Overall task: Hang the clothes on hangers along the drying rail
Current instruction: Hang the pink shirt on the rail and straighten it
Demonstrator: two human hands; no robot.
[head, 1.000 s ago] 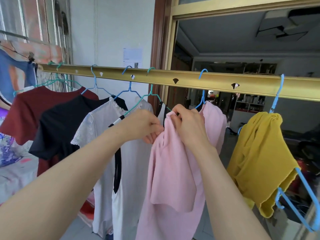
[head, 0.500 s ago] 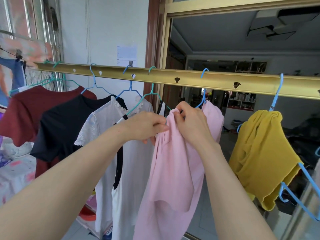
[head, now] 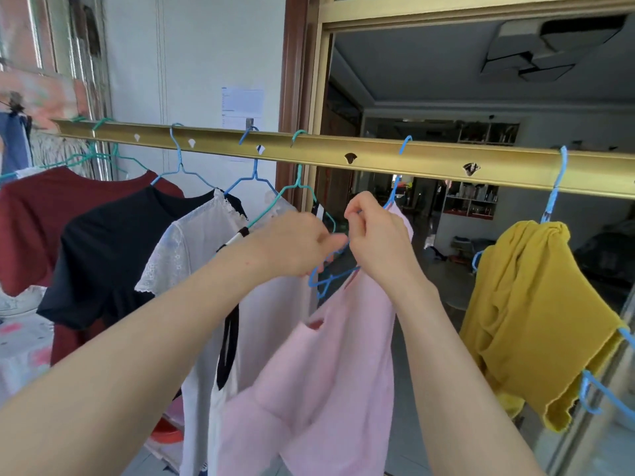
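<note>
1. Faces a gold drying rail (head: 378,156), both bare arms raised toward its middle.
2. With the left hand (head: 292,245), grips the bare wire of a blue hanger (head: 333,275), fingers curled, the wire looping out just below the knuckles.
3. With the right hand (head: 378,242), pinches the top edge of a pink garment (head: 336,372) between thumb and forefinger, other fingers curled in (how much cloth sits inside the pinch, hidden by the hand itself).
4. Holds the two hands nearly touching, just under the rail.
5. Hanger hook over the rail. Pink garment draped on the right shoulder of the wire only, left shoulder bare, cloth sagging down and leftward beneath both wrists.
6. Leftward along the rail, each on its own hanger:
   - maroon tee (head: 41,221), farthest out
   - black tee (head: 120,242), overlapping the maroon one
   - white lace top (head: 192,255)
   - white top with black trim (head: 271,324) on a teal hanger (head: 299,187), just beside the left hand
7. Rightward, well apart from the pink garment: yellow garment (head: 536,304), bunched and lopsided on a light-blue hanger (head: 558,187) hooked to the rail.
8. Behind the rail: paper notice (head: 242,104) on a white wall, and a dim room through the doorway.
</note>
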